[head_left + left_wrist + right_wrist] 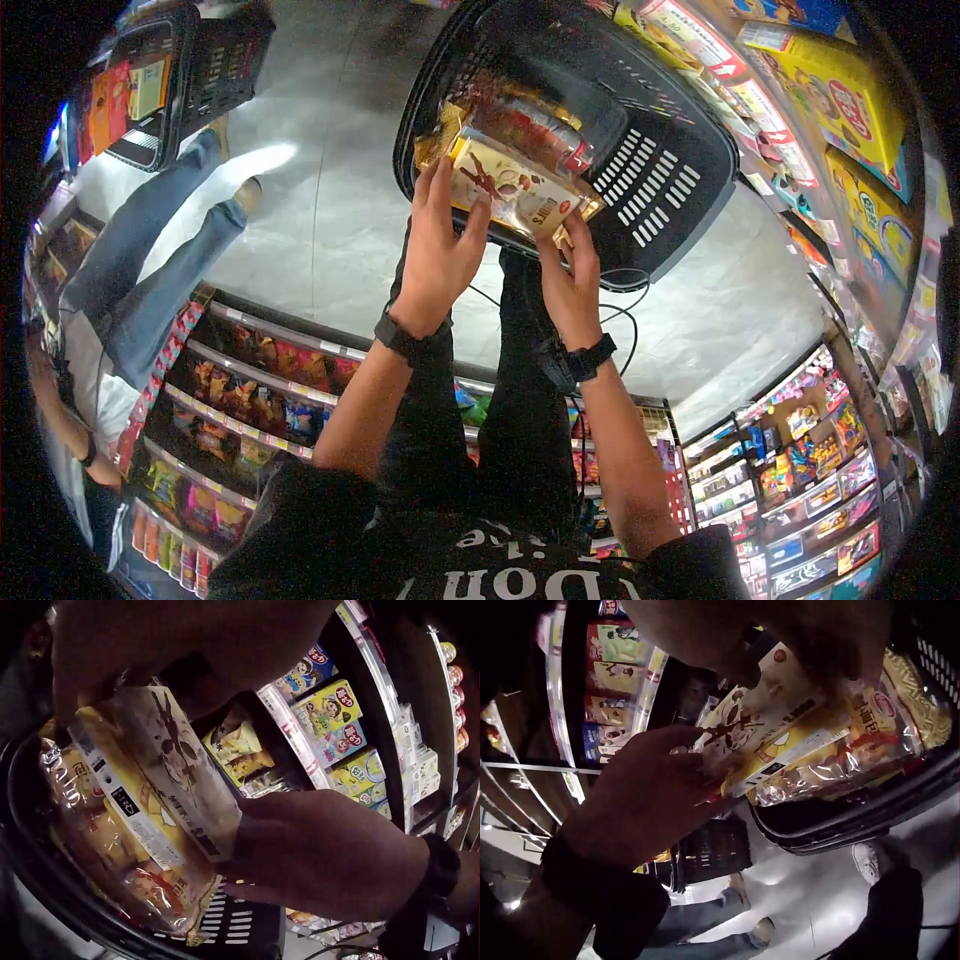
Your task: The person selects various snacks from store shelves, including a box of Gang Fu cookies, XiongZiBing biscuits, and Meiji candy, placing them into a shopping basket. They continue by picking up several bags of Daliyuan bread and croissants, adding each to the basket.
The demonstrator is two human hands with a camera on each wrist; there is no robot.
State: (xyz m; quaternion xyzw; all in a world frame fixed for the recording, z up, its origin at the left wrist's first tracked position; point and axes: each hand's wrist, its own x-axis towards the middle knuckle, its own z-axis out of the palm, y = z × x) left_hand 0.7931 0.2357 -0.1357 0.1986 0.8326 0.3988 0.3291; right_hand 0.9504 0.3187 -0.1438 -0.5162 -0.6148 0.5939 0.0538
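A cream snack box (515, 187) with a yellow side and pictures of brown sticks is held between both hands at the near side of a black shopping basket (625, 105). At its left end, my left hand (437, 250) grips it with the thumb near the printed face. My right hand (572, 290) pinches the other end at the corner. Beside the box's yellow side lies a clear bag of wrapped snacks (112, 840), shown in the left wrist view. A red and silver pack (540, 135) sits deeper in the basket.
Shelves of yellow snack boxes (850, 100) run along the right. Behind me stand racks of bagged snacks (250, 385). At left, another person in jeans (150, 250) stands near a second black basket (225, 75). A thin black cable (632, 325) hangs by my right wrist.
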